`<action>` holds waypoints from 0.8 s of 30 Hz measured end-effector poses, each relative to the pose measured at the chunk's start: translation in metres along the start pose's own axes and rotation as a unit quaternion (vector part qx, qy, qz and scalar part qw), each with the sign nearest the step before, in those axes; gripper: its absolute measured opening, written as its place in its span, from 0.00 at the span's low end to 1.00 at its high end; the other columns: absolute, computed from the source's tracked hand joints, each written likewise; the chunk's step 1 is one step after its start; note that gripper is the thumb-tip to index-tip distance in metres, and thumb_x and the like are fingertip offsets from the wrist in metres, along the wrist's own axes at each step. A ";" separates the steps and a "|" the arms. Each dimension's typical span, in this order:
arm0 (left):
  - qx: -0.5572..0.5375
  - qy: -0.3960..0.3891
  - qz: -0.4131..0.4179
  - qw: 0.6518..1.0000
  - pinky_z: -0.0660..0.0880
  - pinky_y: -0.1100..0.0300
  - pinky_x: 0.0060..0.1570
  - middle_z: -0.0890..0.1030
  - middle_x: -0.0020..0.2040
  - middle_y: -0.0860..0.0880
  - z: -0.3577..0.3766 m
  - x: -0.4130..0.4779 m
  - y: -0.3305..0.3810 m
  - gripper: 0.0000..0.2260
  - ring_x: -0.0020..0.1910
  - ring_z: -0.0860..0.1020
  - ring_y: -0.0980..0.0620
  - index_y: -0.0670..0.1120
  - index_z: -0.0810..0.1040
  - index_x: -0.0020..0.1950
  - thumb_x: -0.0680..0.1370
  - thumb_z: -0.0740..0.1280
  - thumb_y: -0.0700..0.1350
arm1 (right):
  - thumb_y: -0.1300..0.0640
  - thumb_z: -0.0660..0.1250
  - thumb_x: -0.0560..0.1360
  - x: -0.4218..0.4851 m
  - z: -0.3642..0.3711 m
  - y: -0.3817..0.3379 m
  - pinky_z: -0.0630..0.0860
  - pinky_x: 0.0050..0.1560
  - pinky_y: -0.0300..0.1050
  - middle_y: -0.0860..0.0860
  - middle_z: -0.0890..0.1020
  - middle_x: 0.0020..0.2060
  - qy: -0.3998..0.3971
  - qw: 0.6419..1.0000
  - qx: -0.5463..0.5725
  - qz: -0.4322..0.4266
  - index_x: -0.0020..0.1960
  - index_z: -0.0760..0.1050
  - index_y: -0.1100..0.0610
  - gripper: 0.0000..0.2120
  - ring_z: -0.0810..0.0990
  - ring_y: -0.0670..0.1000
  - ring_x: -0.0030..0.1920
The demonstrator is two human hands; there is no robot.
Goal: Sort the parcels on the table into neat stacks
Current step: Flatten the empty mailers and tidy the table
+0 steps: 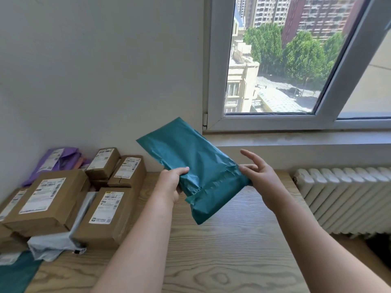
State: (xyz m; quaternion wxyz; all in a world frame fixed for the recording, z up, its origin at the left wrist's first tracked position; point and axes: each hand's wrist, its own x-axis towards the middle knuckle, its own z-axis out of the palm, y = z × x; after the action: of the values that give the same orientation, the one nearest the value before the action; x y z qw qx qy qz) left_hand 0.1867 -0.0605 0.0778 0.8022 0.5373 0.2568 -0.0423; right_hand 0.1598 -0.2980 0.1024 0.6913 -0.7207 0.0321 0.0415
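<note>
A teal plastic mailer parcel (194,166) is held up above the wooden table (232,240), tilted with its far end toward the wall. My left hand (171,182) grips its left edge, thumb on top. My right hand (260,176) touches its right edge with straight, spread fingers. On the table's left side lie several brown cardboard boxes with white labels: a large one (48,199), a medium one (105,214) and two smaller ones (103,163), (129,172) behind. A purple mailer (55,163) leans at the back left. A grey mailer (59,240) lies under the boxes.
Another teal mailer (14,273) shows at the bottom left corner. A white radiator (349,197) stands right of the table below the window sill (296,140). The wall is directly behind the table. Bare wood lies in front of me and to the right.
</note>
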 end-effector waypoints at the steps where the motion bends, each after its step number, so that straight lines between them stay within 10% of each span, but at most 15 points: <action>1: 0.001 0.004 0.003 1.000 0.79 0.41 0.57 0.84 0.52 0.38 -0.001 0.002 0.000 0.17 0.48 0.83 0.39 0.36 0.76 0.63 0.75 0.71 0.33 | 0.63 0.68 0.78 -0.001 0.000 -0.002 0.80 0.53 0.46 0.53 0.85 0.49 -0.016 1.000 0.003 -0.007 0.65 0.76 0.46 0.19 0.84 0.51 0.50; 7: 0.018 -0.010 0.009 1.000 0.79 0.42 0.58 0.84 0.48 0.39 0.001 0.000 0.002 0.15 0.46 0.83 0.40 0.34 0.77 0.61 0.75 0.71 0.33 | 0.64 0.69 0.77 -0.001 0.011 -0.010 0.76 0.33 0.36 0.54 0.83 0.45 0.037 0.992 -0.117 -0.014 0.52 0.83 0.56 0.07 0.79 0.49 0.40; 15: -0.006 0.001 0.034 0.999 0.81 0.46 0.53 0.84 0.53 0.39 0.004 -0.001 0.006 0.15 0.50 0.83 0.39 0.36 0.77 0.62 0.76 0.71 0.34 | 0.65 0.68 0.77 0.001 0.014 -0.010 0.73 0.31 0.35 0.53 0.81 0.40 0.083 0.993 -0.084 -0.024 0.45 0.82 0.58 0.06 0.77 0.49 0.40; 21: -0.082 0.061 0.052 0.993 0.80 0.54 0.43 0.83 0.52 0.42 0.017 -0.003 0.002 0.15 0.45 0.82 0.43 0.40 0.76 0.60 0.74 0.71 0.32 | 0.53 0.69 0.77 0.008 0.025 0.003 0.73 0.60 0.48 0.52 0.76 0.56 0.163 0.942 -0.280 -0.083 0.55 0.78 0.51 0.08 0.76 0.51 0.59; 24: -0.117 0.083 0.016 0.990 0.79 0.55 0.42 0.82 0.48 0.42 0.022 -0.002 0.003 0.07 0.39 0.81 0.47 0.40 0.78 0.48 0.73 0.70 0.30 | 0.44 0.69 0.76 -0.001 0.034 0.001 0.76 0.56 0.53 0.48 0.79 0.47 0.127 0.933 -0.324 -0.091 0.47 0.78 0.53 0.12 0.78 0.50 0.49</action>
State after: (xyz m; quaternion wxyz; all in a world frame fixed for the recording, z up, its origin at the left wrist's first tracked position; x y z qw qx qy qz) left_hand 0.1939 -0.0793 0.0878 0.8362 0.4456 0.3166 0.0455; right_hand 0.1586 -0.2644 0.1005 0.4108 -0.9048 0.0388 -0.1050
